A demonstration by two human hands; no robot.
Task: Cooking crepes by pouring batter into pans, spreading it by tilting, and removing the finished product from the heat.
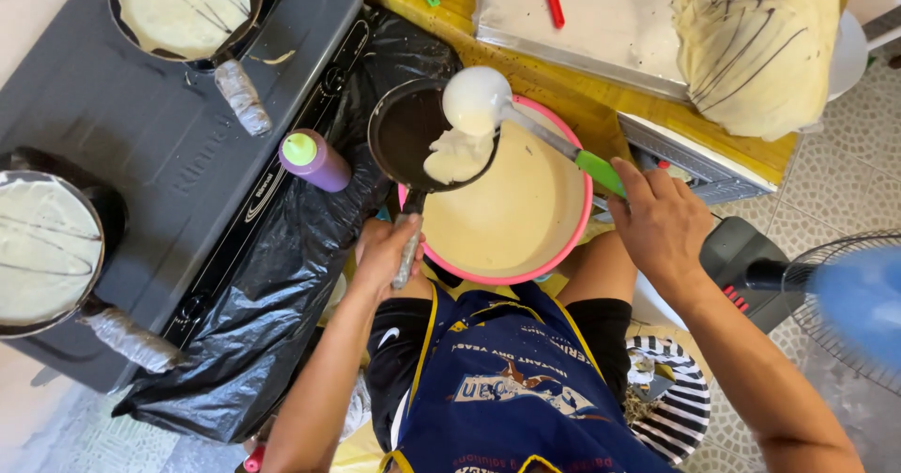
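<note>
Apron (511, 389): blue, nearest the camera.
Left hand (385, 252): clenched on the handle of a small dark pan (413, 130) — held over the pink bowl (511, 210) of batter.
Right hand (662, 224): grasping a green-handled ladle (479, 99) — tipping batter into the pan.
Stove (160, 144): two pans of batter.

Bare forearms, no sleeves past the elbow, left hand (383, 252) and right hand (662, 221) ungloved, navy apron (511, 379) with yellow trim and printed graphic, black shirt (399, 351) with small white mark

Blurred blue fan (859, 309) and left pan (42, 248) run off-frame, apparently.
</note>
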